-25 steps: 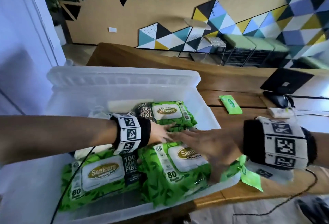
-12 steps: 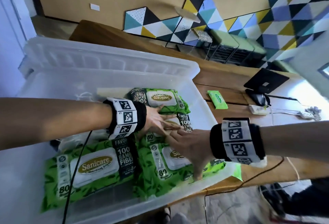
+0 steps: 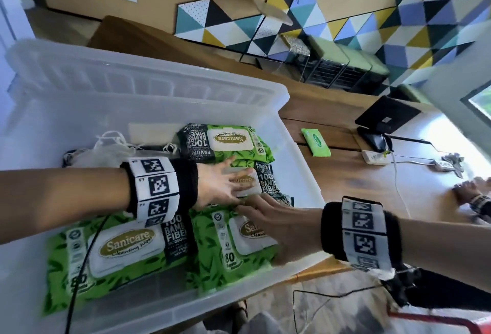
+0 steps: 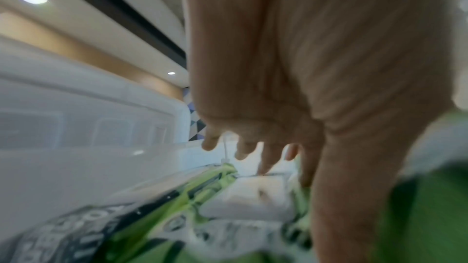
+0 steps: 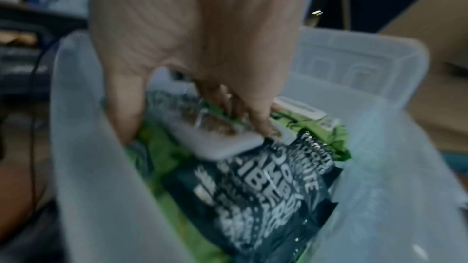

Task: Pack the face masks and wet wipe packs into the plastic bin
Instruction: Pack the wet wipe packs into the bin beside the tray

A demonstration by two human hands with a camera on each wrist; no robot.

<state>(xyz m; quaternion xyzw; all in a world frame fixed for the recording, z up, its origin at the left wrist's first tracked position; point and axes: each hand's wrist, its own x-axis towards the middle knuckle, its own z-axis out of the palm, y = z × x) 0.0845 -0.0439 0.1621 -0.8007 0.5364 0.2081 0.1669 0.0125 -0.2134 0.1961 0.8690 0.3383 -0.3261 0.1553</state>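
A clear plastic bin holds several green Sanicare wet wipe packs. Two lie at the front, one in the middle and one at the back. White face masks lie at the back left of the bin. My left hand lies flat on the middle pack with its fingers straight. My right hand reaches in over the front right pack, its fingers stretched out. In the right wrist view my fingertips touch a pack's white lid. Neither hand holds anything.
A small green wipe pack lies on the wooden table right of the bin. Beyond it are a black stand and a white power strip. Another person's hand rests at the far right. A black cable crosses the bin's front.
My right hand has slid further left into the bin, over the front right pack. My left hand has stayed on the middle pack. The head view has swung down and left.
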